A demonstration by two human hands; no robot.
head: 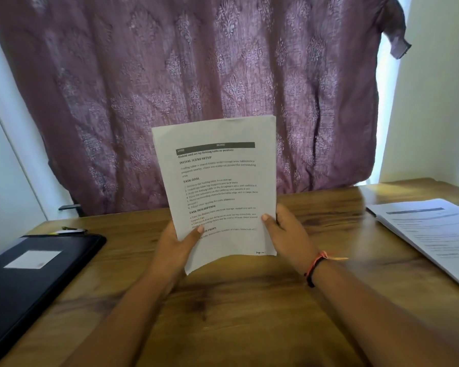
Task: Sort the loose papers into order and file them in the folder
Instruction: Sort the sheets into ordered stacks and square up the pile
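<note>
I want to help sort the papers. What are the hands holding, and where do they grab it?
A printed paper, held upright. The left hand pinches its lower left edge, the right hand its lower right edge, thumbs in front.

Purple damask-patterned curtain [196, 75]; black folder [24, 282]; brown wood-grain table [249, 313].

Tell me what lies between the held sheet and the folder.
Nothing visible. The left hand and right hand hold the sheet upright over the table; the folder lies to its left with bare wood between. The folder's cover is shut and would have to open first. The pen lies beyond the folder, off the path.
</note>
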